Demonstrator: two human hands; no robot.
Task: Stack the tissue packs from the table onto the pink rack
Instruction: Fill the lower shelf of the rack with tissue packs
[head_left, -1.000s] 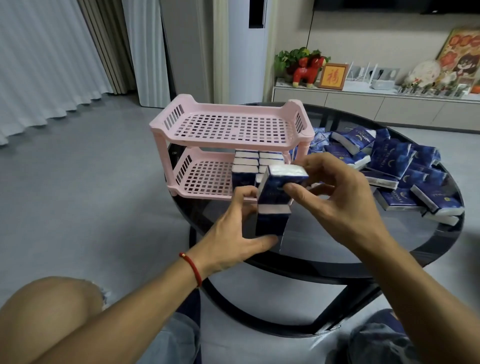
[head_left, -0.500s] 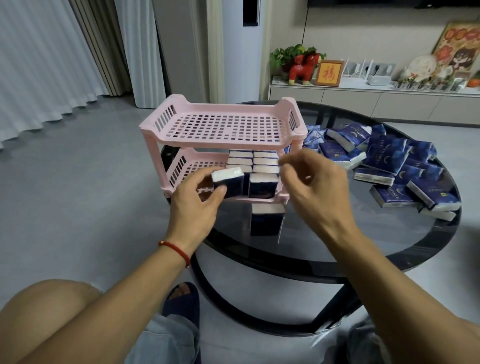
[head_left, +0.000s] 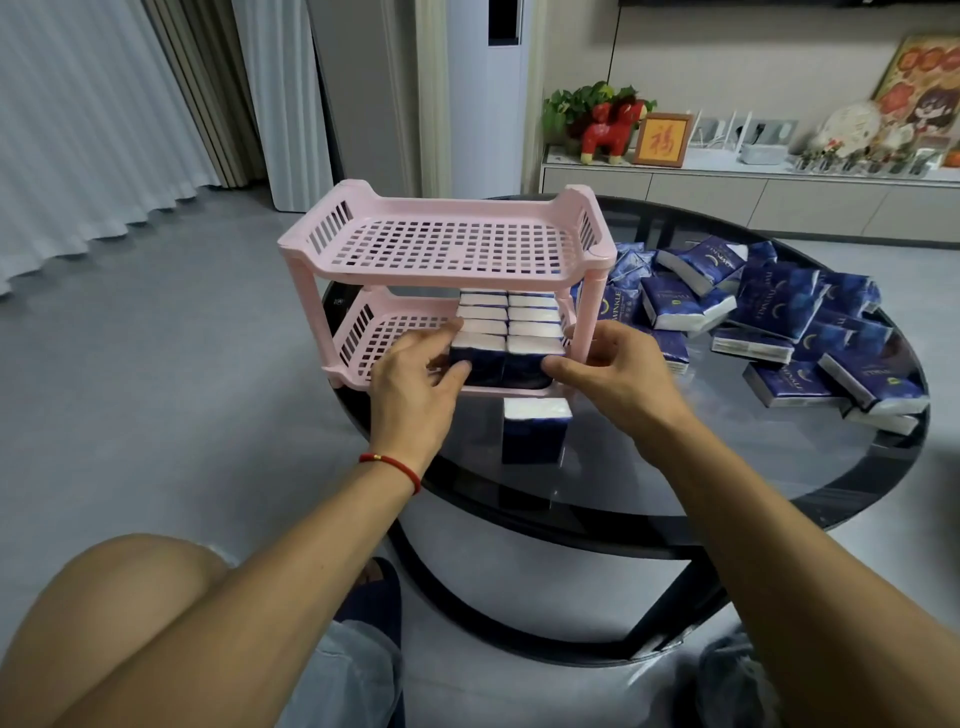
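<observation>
Head view, left hand (head_left: 415, 384) and right hand (head_left: 610, 371) clasping boxy tissue packs (head_left: 501, 358), slatted pink rack (head_left: 447, 249)

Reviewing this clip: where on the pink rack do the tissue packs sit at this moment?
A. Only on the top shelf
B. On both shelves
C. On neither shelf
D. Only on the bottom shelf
D: the packs stand in two rows on the bottom shelf of the pink rack, while the top shelf shows only its bare grid.

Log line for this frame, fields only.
both hands squaring front packs | left hand | right hand | pink rack lower tier | one pack on table
</observation>
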